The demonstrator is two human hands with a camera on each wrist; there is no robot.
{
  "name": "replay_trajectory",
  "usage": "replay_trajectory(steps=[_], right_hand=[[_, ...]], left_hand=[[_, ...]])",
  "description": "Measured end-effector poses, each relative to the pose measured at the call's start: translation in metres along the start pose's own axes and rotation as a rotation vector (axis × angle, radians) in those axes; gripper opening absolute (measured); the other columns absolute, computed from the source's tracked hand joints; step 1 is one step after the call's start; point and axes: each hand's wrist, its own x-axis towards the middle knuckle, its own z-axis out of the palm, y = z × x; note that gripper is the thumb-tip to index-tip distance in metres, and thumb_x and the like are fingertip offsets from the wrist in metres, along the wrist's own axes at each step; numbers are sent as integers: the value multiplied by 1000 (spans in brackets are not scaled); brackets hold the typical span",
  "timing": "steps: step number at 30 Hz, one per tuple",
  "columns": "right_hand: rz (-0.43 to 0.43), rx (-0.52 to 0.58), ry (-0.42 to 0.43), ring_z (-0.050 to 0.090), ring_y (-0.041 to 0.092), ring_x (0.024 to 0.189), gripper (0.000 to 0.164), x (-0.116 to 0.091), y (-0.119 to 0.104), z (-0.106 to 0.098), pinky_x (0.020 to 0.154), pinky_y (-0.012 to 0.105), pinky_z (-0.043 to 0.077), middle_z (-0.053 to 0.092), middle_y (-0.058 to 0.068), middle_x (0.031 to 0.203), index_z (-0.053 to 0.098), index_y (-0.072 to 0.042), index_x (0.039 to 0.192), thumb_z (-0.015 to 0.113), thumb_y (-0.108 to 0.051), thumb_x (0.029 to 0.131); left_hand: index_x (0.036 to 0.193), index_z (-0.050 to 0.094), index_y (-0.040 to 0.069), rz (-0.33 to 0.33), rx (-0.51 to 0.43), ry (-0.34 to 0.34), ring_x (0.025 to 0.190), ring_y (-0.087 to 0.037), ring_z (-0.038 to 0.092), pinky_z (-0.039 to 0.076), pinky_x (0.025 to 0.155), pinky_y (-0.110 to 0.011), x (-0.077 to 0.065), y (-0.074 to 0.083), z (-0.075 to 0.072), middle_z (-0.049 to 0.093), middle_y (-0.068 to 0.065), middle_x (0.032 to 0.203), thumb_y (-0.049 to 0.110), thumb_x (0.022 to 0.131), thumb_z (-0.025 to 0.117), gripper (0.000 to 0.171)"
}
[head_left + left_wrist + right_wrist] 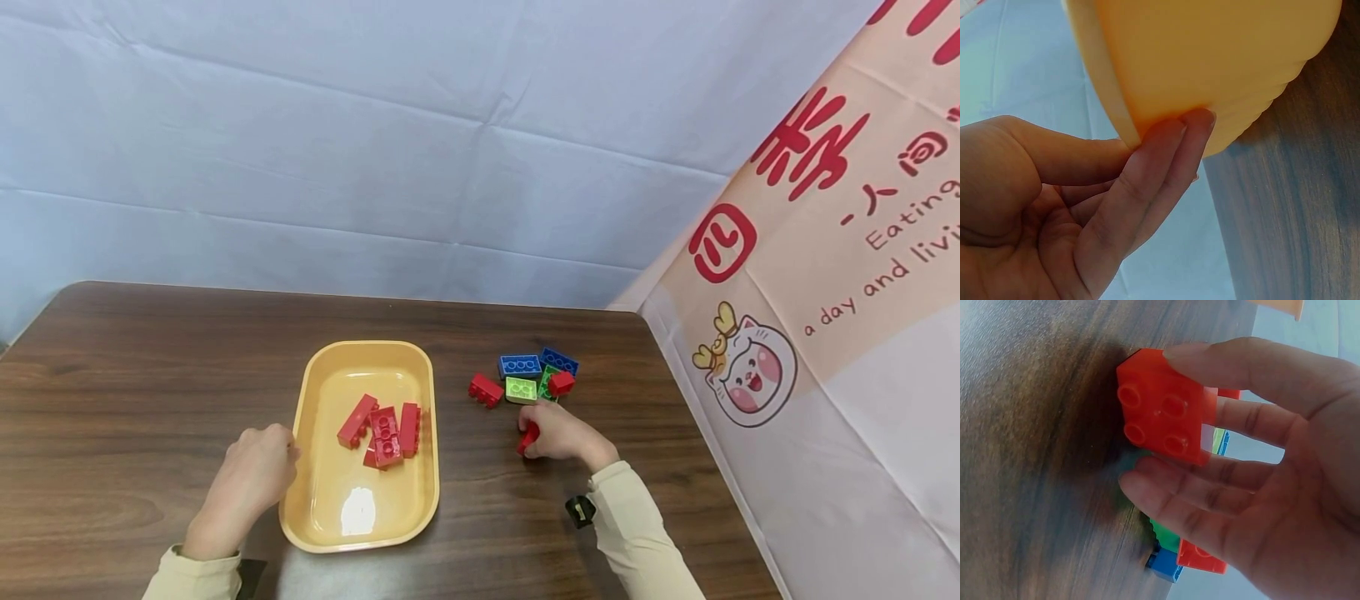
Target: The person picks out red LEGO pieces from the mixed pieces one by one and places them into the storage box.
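My left hand (257,471) pinches the left rim of a yellow plastic tray (330,492); in the left wrist view, thumb and fingers (1160,156) grip the edge from both sides. Several red toy bricks (357,422) lie jumbled inside the tray. To the right of it, my right hand (562,433) holds a red brick (1163,409) between thumb and fingers, low over the table, its studs facing the wrist camera. Just beyond that hand are a light green brick (521,390), a green brick (548,380) and another red brick (561,383).
Two blue bricks (520,367) sit behind the green ones, and a red brick (486,390) lies to their left. The dark wooden table (135,400) ends at a pale cloth backdrop (300,150). A printed banner (825,250) hangs along the right side.
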Motion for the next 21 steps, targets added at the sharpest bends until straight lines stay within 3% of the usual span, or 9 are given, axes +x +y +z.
replay_trajectory(steps=[21], right_hand=[[20, 8, 4, 43, 19, 75, 24, 0, -1, -1, 63, 36, 42, 49, 4, 83, 57, -6, 87, 72, -6, 69]], left_hand=[[69, 60, 2, 8, 2, 2, 53, -22, 43, 40, 48, -37, 1, -1, 0, 46, -4, 56, 3, 80, 54, 14]])
